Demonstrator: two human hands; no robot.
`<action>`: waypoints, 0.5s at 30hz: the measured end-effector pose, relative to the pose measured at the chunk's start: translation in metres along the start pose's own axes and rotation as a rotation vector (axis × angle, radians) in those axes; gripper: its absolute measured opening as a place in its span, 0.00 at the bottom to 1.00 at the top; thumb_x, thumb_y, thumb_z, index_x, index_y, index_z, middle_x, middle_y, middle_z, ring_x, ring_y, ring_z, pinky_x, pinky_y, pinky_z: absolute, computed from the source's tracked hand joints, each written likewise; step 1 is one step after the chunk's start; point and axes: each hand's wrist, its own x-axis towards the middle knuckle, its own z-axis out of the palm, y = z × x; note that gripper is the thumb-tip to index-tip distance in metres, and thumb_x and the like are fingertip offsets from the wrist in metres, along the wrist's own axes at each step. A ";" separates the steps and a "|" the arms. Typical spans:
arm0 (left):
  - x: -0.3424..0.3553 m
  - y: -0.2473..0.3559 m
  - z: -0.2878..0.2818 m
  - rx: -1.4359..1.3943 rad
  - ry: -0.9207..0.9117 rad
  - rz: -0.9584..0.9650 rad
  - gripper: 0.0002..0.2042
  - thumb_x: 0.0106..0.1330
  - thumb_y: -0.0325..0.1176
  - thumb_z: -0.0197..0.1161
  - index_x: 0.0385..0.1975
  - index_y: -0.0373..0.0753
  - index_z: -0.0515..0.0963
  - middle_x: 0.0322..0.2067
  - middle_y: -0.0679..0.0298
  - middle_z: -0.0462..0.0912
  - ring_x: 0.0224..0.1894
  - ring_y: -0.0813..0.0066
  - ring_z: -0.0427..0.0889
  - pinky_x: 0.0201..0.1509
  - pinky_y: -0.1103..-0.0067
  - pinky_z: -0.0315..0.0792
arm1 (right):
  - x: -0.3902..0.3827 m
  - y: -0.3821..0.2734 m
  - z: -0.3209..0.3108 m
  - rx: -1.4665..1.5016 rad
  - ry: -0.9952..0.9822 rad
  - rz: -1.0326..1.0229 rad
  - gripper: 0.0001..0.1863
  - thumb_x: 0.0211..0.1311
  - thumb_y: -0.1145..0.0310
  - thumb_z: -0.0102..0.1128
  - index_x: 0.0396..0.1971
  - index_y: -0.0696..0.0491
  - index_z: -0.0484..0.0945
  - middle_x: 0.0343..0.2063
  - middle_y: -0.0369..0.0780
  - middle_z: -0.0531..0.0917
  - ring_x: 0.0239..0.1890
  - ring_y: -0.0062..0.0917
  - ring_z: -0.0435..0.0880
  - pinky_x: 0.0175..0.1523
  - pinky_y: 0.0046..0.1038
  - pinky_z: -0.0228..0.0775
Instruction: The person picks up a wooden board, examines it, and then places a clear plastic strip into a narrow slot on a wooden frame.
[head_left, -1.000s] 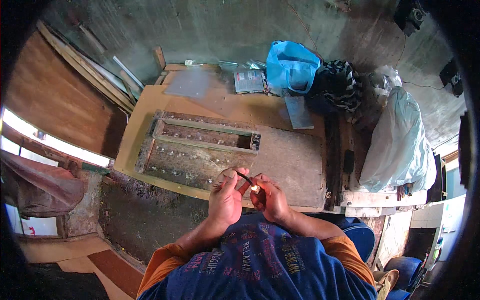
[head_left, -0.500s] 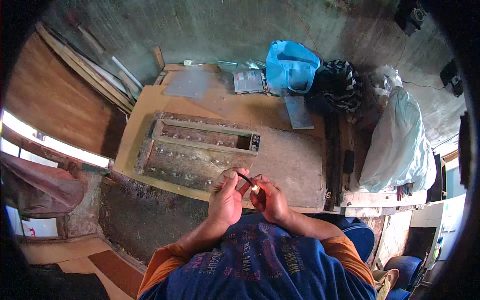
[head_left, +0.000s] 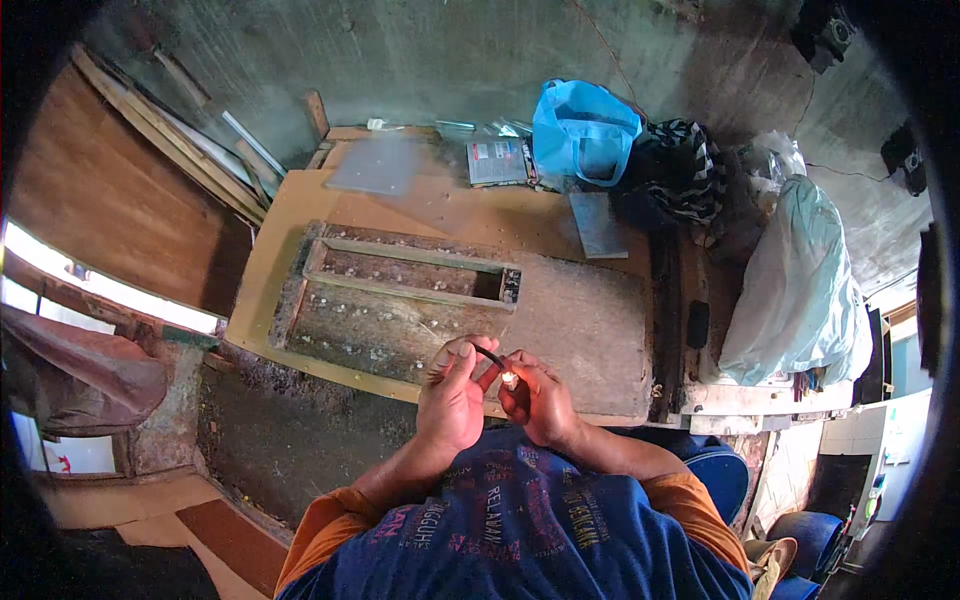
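Observation:
My left hand (head_left: 452,397) pinches one end of a short, black, bent cord-like piece (head_left: 487,353) between thumb and fingers. Its other end reaches over to my right hand (head_left: 540,400), whose fingers are curled. At those right fingertips is a small bright orange-white glow (head_left: 510,380), like a flame, lighting the skin around it. A small pale object shows just under the glow, and most of whatever my right hand grips is hidden by the fingers. Both hands are close together above the near edge of the worn wooden board (head_left: 580,320).
On the board lies a narrow rectangular wooden frame (head_left: 400,287). Behind are a clear sheet (head_left: 375,165), a printed packet (head_left: 497,163), a blue bag (head_left: 585,130) and a flat grey piece (head_left: 597,225). A large white plastic bag (head_left: 800,290) stands at the right.
My hands and the black piece keep almost the same place. The glow at my right fingertips has changed slightly in shape, and the skin beside it looks redder.

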 end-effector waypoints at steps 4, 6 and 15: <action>0.000 0.000 -0.004 0.002 0.002 -0.004 0.05 0.70 0.34 0.56 0.40 0.42 0.76 0.43 0.68 0.78 0.50 0.76 0.75 0.54 0.71 0.71 | 0.000 -0.001 0.001 0.005 -0.047 -0.009 0.10 0.69 0.60 0.45 0.33 0.49 0.73 0.20 0.31 0.71 0.16 0.15 0.68 0.16 0.18 0.51; 0.000 0.000 -0.004 0.004 0.006 -0.003 0.05 0.70 0.34 0.56 0.40 0.42 0.76 0.43 0.68 0.78 0.51 0.76 0.75 0.54 0.70 0.72 | -0.001 -0.002 0.003 -0.017 -0.048 -0.023 0.11 0.69 0.60 0.45 0.33 0.49 0.73 0.20 0.31 0.71 0.16 0.15 0.68 0.16 0.18 0.51; -0.001 -0.001 -0.004 -0.001 0.002 0.011 0.05 0.71 0.34 0.56 0.40 0.42 0.76 0.43 0.68 0.78 0.52 0.74 0.74 0.54 0.70 0.71 | -0.003 -0.005 0.003 -0.085 -0.037 -0.032 0.12 0.69 0.58 0.44 0.33 0.49 0.73 0.15 0.33 0.70 0.13 0.16 0.65 0.16 0.18 0.50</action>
